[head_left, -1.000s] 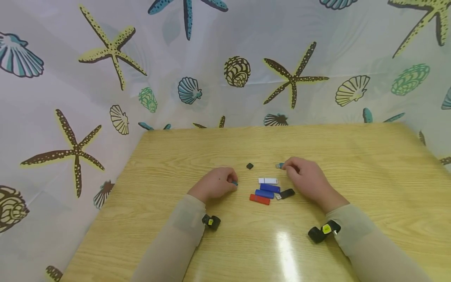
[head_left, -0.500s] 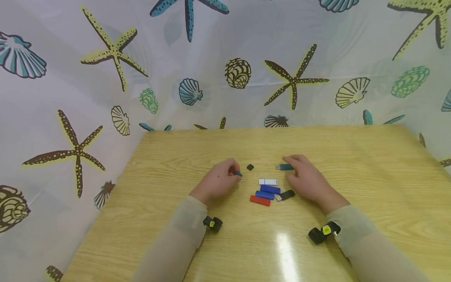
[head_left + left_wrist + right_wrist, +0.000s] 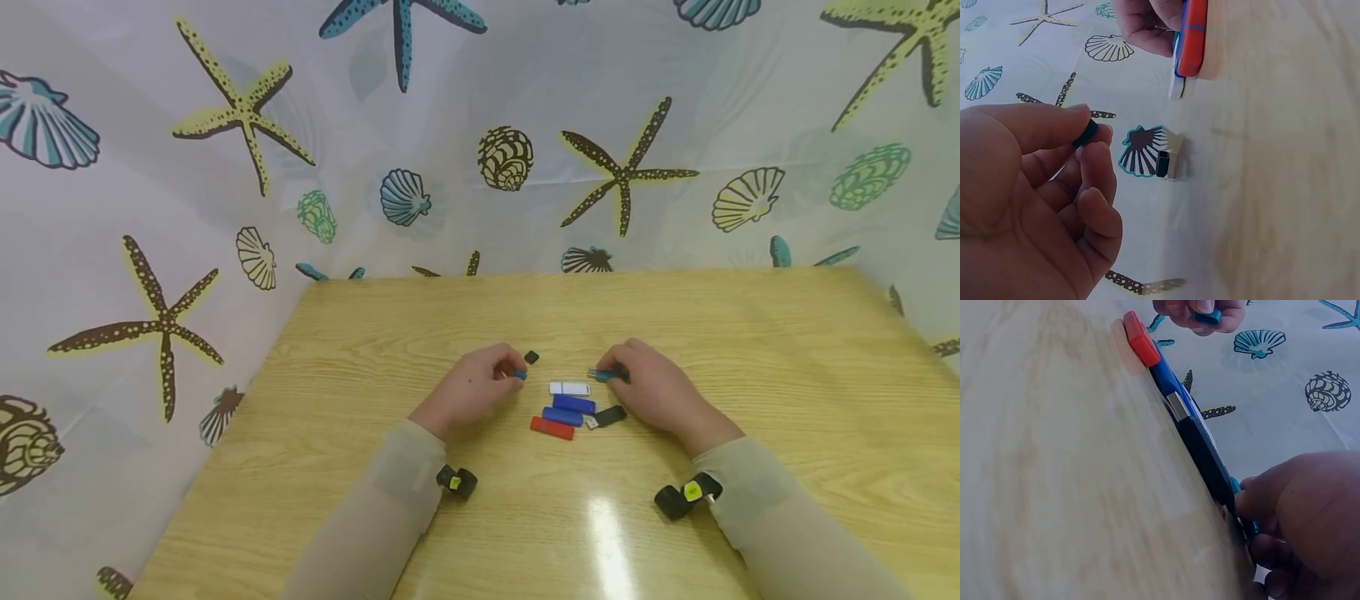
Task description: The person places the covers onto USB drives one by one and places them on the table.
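My left hand [image 3: 480,383] pinches a small teal cap [image 3: 1085,134] between thumb and fingertip, just left of the group of USB flash drives. Across the group, my right hand [image 3: 654,382] pinches a teal USB flash drive [image 3: 606,376] at the table, its bare plug pointing left; the fingers hide part of it. Between the hands lie a white flash drive [image 3: 570,389], a dark blue one [image 3: 573,405], a blue one [image 3: 562,417] and a red one [image 3: 552,429], stacked roughly in a column. An uncapped black flash drive [image 3: 611,417] lies to their right.
A small black cap [image 3: 532,357] sits behind the left fingertips. The wooden table [image 3: 375,317] meets a shell-and-starfish cloth [image 3: 450,108] at its far edge. A black wrist camera [image 3: 457,482] is strapped to each forearm.
The left hand has moved right with the teal cap, toward the drives. The right hand has drawn the teal flash drive nearer to the white one, toward the person.
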Available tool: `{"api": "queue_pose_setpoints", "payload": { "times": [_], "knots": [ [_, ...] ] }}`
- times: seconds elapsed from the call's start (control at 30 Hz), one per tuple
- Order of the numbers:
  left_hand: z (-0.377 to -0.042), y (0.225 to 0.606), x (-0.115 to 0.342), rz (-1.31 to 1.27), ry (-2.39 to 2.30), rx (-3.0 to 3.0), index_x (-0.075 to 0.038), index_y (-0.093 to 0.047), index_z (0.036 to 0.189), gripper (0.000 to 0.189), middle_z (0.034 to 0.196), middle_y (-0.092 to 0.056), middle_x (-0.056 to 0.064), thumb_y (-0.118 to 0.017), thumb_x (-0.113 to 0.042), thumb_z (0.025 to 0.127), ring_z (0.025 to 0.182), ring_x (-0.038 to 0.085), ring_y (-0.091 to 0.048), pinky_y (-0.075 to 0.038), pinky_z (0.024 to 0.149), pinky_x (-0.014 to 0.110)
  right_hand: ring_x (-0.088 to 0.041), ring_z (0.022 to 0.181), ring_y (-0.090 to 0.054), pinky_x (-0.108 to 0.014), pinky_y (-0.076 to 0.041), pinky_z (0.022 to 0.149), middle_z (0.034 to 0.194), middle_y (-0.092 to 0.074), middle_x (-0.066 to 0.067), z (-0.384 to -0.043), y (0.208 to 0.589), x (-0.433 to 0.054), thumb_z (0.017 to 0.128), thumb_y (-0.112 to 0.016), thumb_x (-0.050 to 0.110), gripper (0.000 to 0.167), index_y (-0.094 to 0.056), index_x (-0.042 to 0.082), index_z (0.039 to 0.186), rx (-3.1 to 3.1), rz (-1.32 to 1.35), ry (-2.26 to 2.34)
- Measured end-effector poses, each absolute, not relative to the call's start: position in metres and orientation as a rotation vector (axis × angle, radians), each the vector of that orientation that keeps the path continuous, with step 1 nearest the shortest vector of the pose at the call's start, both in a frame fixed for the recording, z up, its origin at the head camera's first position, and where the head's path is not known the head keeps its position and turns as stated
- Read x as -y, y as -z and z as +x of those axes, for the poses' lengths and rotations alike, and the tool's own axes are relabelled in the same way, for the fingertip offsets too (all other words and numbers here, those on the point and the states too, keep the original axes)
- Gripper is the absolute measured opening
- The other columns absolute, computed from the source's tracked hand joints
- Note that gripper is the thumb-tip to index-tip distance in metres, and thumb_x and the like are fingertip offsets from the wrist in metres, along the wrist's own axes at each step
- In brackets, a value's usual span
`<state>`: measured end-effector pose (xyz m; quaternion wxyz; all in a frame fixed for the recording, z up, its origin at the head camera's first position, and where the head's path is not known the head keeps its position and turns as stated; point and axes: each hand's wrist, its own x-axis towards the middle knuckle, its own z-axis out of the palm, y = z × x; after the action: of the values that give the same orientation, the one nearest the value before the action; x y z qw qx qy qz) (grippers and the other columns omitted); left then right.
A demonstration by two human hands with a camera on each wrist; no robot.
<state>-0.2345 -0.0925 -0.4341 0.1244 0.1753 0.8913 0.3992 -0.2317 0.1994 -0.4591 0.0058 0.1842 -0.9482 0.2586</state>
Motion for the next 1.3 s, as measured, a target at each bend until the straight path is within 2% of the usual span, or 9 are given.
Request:
{"api": "queue_pose_setpoints", "payload": {
  "times": [0.07, 0.27, 0.37, 0.5, 0.63, 0.73, 0.97, 1.2, 1.3],
  "knots": [
    [-0.233, 0.433, 0.092, 0.503, -1.168, -2.596, -0.027, -0.064, 0.108, 0.007, 0.098, -0.063, -0.005, -0.065, -0.026, 0.101, 0.089, 0.018, -0.057, -0.05, 0.074, 0.033, -0.028, 0.099, -0.06, -0.052, -0.048, 0.09, 0.105, -0.061, -0.008, -0.232, 0.46, -0.199, 0.096, -0.064, 0.01, 0.016, -0.07, 0.008, 0.11, 2.961, 0.578, -0.804],
    [-0.231, 0.432, 0.09, 0.48, -1.188, -2.593, -0.026, -0.063, 0.106, 0.006, 0.096, -0.062, -0.003, -0.065, -0.027, 0.101, 0.086, 0.018, -0.056, -0.049, 0.071, 0.033, -0.034, 0.113, -0.062, -0.054, -0.047, 0.095, 0.118, -0.067, -0.013, -0.233, 0.46, -0.199, 0.104, -0.05, 0.014, 0.024, -0.071, 0.008, 0.114, 2.947, 0.528, -0.84],
    [-0.231, 0.432, 0.089, 0.483, -1.2, -2.591, -0.026, -0.063, 0.105, 0.006, 0.095, -0.062, -0.003, -0.066, -0.027, 0.101, 0.086, 0.019, -0.056, -0.048, 0.071, 0.034, -0.034, 0.114, -0.062, -0.055, -0.047, 0.095, 0.121, -0.066, -0.014, -0.231, 0.459, -0.197, 0.106, -0.049, 0.014, 0.025, -0.069, 0.007, 0.119, 2.918, 0.503, -0.897],
    [-0.231, 0.432, 0.089, 0.482, -1.212, -2.589, -0.026, -0.063, 0.105, 0.006, 0.096, -0.063, -0.004, -0.066, -0.026, 0.1, 0.087, 0.018, -0.056, -0.048, 0.072, 0.034, -0.027, 0.097, -0.061, -0.048, -0.05, 0.084, 0.115, -0.065, -0.009, -0.226, 0.454, -0.187, 0.105, -0.053, 0.015, 0.024, -0.066, 0.008, 0.125, 2.841, 0.541, -1.006],
    [-0.23, 0.432, 0.087, 0.486, -1.212, -2.588, -0.027, -0.063, 0.105, 0.007, 0.097, -0.063, -0.005, -0.067, -0.028, 0.1, 0.088, 0.018, -0.056, -0.049, 0.073, 0.034, -0.019, 0.083, -0.054, -0.037, -0.048, 0.072, 0.104, -0.062, 0.001, -0.219, 0.45, -0.174, 0.102, -0.057, 0.012, 0.024, -0.066, 0.014, 0.124, 2.792, 0.645, -1.075],
    [-0.229, 0.433, 0.086, 0.514, -1.211, -2.579, -0.026, -0.064, 0.108, 0.009, 0.098, -0.063, -0.006, -0.067, -0.029, 0.1, 0.09, 0.017, -0.057, -0.049, 0.075, 0.035, -0.016, 0.082, -0.053, -0.035, -0.047, 0.071, 0.104, -0.062, 0.005, -0.214, 0.448, -0.167, 0.101, -0.057, 0.011, 0.024, -0.068, 0.016, 0.122, 2.754, 0.727, -1.099],
    [-0.228, 0.433, 0.085, 0.594, -1.222, -2.562, -0.026, -0.067, 0.118, 0.017, 0.102, -0.063, -0.01, -0.064, -0.03, 0.102, 0.092, 0.015, -0.057, -0.05, 0.08, 0.035, -0.013, 0.09, -0.056, -0.037, -0.048, 0.079, 0.112, -0.063, 0.007, -0.209, 0.447, -0.16, 0.103, -0.056, 0.011, 0.024, -0.067, 0.019, 0.123, 2.743, 0.799, -1.142],
    [-0.226, 0.431, 0.084, 0.648, -1.245, -2.559, -0.03, -0.067, 0.111, 0.011, 0.1, -0.065, -0.01, -0.064, -0.033, 0.101, 0.091, 0.015, -0.058, -0.051, 0.079, 0.034, -0.013, 0.068, -0.057, -0.031, -0.051, 0.061, 0.103, -0.061, 0.006, -0.204, 0.443, -0.157, 0.103, -0.056, 0.011, 0.022, -0.067, 0.019, 0.122, 2.722, 0.815, -1.237],
    [-0.225, 0.43, 0.083, 0.657, -1.25, -2.553, -0.029, -0.067, 0.11, 0.01, 0.1, -0.065, -0.01, -0.064, -0.033, 0.101, 0.091, 0.014, -0.058, -0.051, 0.079, 0.034, -0.011, 0.064, -0.056, -0.029, -0.05, 0.059, 0.1, -0.06, 0.006, -0.203, 0.443, -0.156, 0.102, -0.058, 0.011, 0.022, -0.067, 0.019, 0.12, 2.706, 0.819, -1.23]
  ]
}}
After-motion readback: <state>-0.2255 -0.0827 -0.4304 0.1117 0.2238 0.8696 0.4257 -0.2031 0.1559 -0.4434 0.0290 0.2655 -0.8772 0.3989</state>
